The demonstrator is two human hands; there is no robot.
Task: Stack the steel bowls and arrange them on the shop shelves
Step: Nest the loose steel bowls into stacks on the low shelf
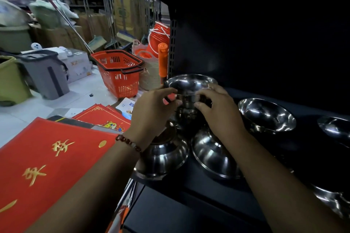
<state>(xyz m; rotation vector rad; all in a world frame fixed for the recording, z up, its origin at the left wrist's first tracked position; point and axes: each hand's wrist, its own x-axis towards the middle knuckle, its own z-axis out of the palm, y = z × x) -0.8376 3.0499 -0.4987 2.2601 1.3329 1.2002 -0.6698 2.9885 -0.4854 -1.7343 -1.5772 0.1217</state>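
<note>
A steel bowl (189, 82) sits upright on top of a stack of bowls at the back left of the dark shelf (208, 198). My left hand (151, 109) and my right hand (219, 108) hold this top bowl by its lower part from either side, fingers curled round it. In front of the stack lie two upside-down steel bowls, one on the left (164, 155) and one on the right (212, 155). An upright bowl (267, 115) stands to the right, and another (335, 128) shows at the right edge.
Red mats with gold characters (53, 161) lie to the left of the shelf. A red shopping basket (118, 73), an orange-handled tool (162, 58), grey and green bins and cardboard boxes stand on the floor beyond. More steel ware (331, 200) sits at the lower right.
</note>
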